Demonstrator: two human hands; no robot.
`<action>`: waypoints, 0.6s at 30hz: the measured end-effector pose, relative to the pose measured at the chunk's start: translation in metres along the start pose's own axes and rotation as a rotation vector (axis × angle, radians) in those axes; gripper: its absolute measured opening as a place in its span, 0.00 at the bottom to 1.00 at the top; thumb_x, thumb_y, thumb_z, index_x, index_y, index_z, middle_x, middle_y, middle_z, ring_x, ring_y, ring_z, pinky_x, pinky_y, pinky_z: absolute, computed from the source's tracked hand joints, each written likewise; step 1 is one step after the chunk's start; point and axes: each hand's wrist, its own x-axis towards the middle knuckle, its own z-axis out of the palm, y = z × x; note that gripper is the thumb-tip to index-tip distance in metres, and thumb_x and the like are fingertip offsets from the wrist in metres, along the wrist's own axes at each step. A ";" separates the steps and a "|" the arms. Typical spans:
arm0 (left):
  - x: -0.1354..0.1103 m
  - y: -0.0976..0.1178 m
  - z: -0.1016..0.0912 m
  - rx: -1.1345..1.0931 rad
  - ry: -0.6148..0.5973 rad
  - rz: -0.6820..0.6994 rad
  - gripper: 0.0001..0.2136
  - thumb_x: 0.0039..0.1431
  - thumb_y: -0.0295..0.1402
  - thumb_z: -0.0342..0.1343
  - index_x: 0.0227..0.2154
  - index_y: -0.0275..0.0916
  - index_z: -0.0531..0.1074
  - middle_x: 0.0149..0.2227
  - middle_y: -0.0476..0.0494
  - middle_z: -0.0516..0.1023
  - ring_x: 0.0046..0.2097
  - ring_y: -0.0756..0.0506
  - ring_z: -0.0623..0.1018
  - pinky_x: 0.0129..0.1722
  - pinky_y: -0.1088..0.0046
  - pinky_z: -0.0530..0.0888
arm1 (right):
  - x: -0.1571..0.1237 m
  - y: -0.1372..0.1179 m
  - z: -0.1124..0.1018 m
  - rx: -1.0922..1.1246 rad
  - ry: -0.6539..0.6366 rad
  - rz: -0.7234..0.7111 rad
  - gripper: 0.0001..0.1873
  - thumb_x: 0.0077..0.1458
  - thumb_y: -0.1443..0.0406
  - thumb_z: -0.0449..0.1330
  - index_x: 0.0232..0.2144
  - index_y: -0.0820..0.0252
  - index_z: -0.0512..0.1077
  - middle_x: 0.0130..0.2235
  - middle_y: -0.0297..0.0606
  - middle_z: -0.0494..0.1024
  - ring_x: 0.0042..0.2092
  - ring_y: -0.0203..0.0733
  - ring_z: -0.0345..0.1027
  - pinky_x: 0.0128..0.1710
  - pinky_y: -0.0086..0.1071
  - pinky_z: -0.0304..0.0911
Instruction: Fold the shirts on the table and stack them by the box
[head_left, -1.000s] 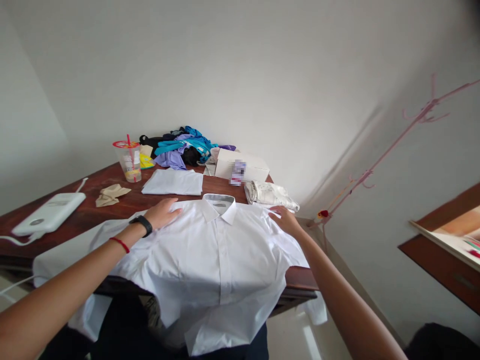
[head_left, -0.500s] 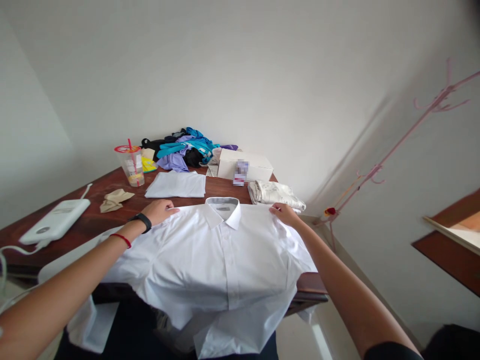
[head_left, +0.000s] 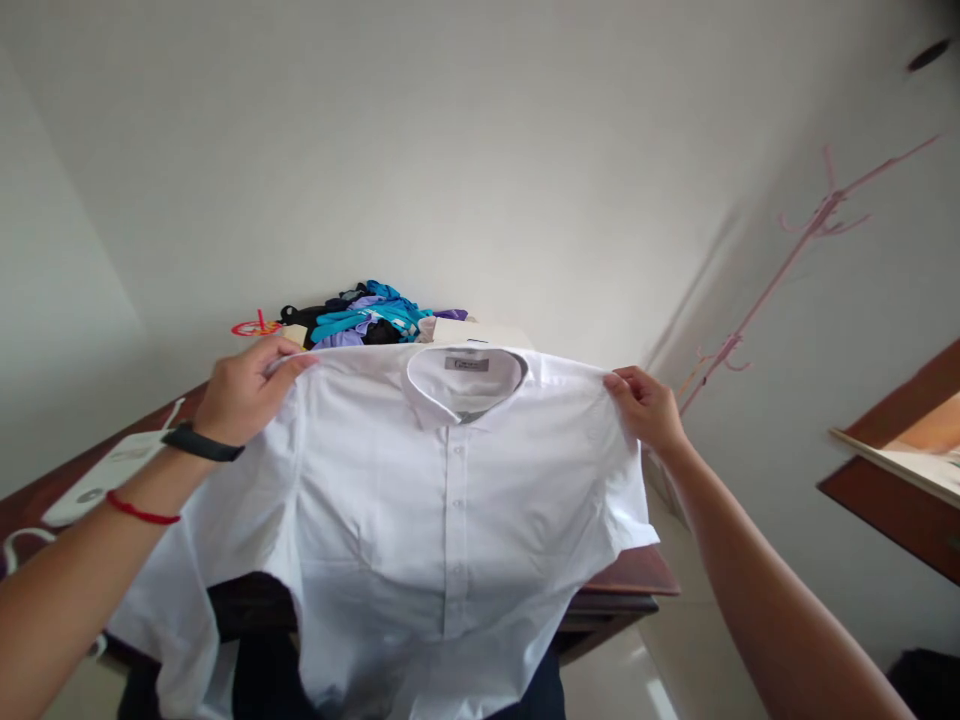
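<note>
A white collared button-up shirt (head_left: 375, 500) hangs spread between my two hands, its front and buttons facing me. My left hand (head_left: 251, 385) pinches the shoulder on the left side; a black band and a red string circle that wrist. On the other side, my right hand (head_left: 643, 405) grips the opposite shoulder near the sleeve seam. The collar stands open in the middle with a grey label inside. Its lower part drapes down over the table's front edge towards my lap.
Behind the shirt, a dark wooden table (head_left: 634, 575) holds a heap of clothes (head_left: 375, 315), a white box (head_left: 480, 331) and a cup with a red straw, mostly hidden. A white power bank (head_left: 112, 470) lies at the left. A pink coat rack (head_left: 780, 270) stands right.
Both hands have lifted the shirt's shoulders up off the table and moved farther apart. The raised shirt now covers the folded cloths and most of the box and cup.
</note>
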 end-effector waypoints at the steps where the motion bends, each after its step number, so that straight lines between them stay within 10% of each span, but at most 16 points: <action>1: 0.007 0.008 -0.012 0.006 0.055 0.014 0.26 0.62 0.60 0.48 0.39 0.40 0.75 0.34 0.55 0.76 0.30 0.53 0.69 0.35 0.79 0.66 | 0.003 -0.009 -0.009 -0.009 0.036 -0.018 0.24 0.59 0.46 0.58 0.34 0.61 0.76 0.21 0.30 0.68 0.24 0.34 0.58 0.24 0.28 0.53; 5: 0.040 0.033 -0.050 0.049 0.251 0.107 0.32 0.61 0.62 0.48 0.41 0.33 0.76 0.31 0.55 0.71 0.31 0.57 0.66 0.38 0.80 0.64 | 0.021 -0.036 -0.033 -0.047 0.169 -0.099 0.24 0.59 0.45 0.59 0.35 0.59 0.77 0.23 0.32 0.71 0.25 0.36 0.61 0.25 0.28 0.56; 9: 0.081 0.029 -0.046 0.121 0.224 0.163 0.35 0.63 0.61 0.45 0.37 0.26 0.75 0.28 0.56 0.64 0.30 0.59 0.62 0.40 0.81 0.60 | 0.052 -0.037 -0.025 -0.094 0.174 -0.123 0.22 0.60 0.47 0.58 0.35 0.58 0.77 0.23 0.33 0.72 0.25 0.37 0.62 0.26 0.29 0.56; 12: 0.099 0.004 -0.008 0.322 -0.035 0.118 0.34 0.67 0.60 0.42 0.25 0.29 0.71 0.22 0.56 0.58 0.28 0.57 0.59 0.36 0.81 0.58 | 0.067 -0.013 0.008 -0.165 0.002 -0.084 0.20 0.60 0.50 0.57 0.36 0.59 0.78 0.22 0.31 0.71 0.25 0.37 0.63 0.27 0.29 0.56; 18: 0.068 -0.052 0.098 0.418 -0.567 0.070 0.27 0.70 0.54 0.43 0.32 0.35 0.74 0.32 0.46 0.77 0.37 0.46 0.73 0.37 0.74 0.64 | 0.040 0.048 0.101 -0.436 -0.412 0.025 0.16 0.66 0.56 0.52 0.42 0.57 0.77 0.33 0.41 0.81 0.36 0.46 0.72 0.34 0.32 0.58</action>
